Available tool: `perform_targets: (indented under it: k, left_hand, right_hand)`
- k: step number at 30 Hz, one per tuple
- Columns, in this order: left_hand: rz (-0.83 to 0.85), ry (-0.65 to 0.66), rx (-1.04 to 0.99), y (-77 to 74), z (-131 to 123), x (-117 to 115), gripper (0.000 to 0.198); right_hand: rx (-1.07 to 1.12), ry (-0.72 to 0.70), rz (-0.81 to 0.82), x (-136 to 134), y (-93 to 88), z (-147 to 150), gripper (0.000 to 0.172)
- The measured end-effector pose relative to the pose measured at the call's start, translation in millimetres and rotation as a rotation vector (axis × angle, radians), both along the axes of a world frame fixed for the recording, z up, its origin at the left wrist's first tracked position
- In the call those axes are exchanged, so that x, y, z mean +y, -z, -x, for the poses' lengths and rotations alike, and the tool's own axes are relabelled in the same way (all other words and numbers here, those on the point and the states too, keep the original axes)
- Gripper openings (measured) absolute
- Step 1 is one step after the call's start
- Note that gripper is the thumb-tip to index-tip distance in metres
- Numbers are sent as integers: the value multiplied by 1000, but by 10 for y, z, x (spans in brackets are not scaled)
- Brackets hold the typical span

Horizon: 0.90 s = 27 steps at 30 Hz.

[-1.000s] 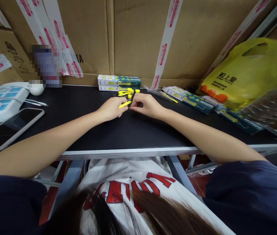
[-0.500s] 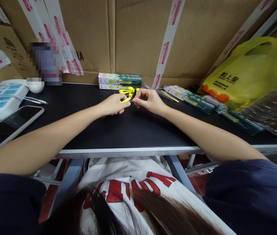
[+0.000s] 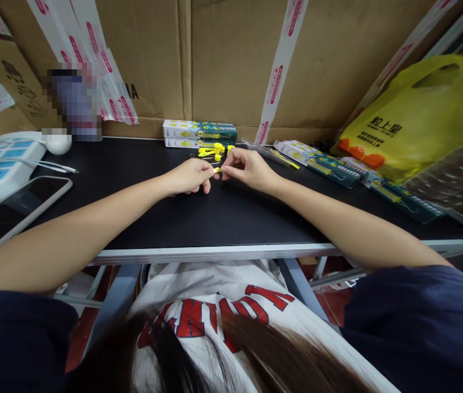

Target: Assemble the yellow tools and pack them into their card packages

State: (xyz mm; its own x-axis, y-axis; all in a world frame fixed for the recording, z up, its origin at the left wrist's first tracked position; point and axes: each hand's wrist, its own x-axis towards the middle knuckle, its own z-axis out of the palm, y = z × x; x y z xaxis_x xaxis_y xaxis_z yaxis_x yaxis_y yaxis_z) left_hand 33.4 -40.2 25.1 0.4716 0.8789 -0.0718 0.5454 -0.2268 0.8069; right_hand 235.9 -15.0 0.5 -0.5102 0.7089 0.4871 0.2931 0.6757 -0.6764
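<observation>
My left hand (image 3: 192, 176) is closed in a pinch on a small yellow plastic piece (image 3: 216, 170); only its end shows past the thumb. Close on the right, the fingertips of my right hand (image 3: 250, 168) are pressed together at that end. Whatever lies between them is too small to make out. Just behind both hands, several yellow plastic parts (image 3: 214, 149) lie in a loose group on the black tabletop (image 3: 198, 218). Thin metal wires or hooks stick out among them, partly hidden by my hands.
Two stacked printed boxes (image 3: 198, 134) stand behind the parts. Rightward lie a clear packet (image 3: 272, 154), more printed boxes (image 3: 321, 164) and a yellow plastic bag (image 3: 411, 120). On the left are a phone (image 3: 18, 210) and a power strip (image 3: 14, 161) with white cables. Cardboard (image 3: 231, 65) backs the table.
The yellow piece has turned and now sits mostly covered by my left fingers, its end toward my right hand. My fingertips have come closer together. The parts behind have stayed put.
</observation>
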Motion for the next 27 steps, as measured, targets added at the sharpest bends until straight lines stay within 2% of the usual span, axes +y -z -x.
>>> perform_targets:
  k: [12, 21, 27]
  left_hand:
    - [-15, 55, 206, -58, 31, -60, 22]
    - [5, 75, 185, -74, 46, -83, 20]
    - [11, 60, 172, -84, 22, -124, 20]
  right_hand:
    - [68, -48, 61, 60, 205, 43, 46]
    - [83, -61, 110, 42, 183, 64, 51]
    - [73, 6, 29, 5, 198, 78, 49]
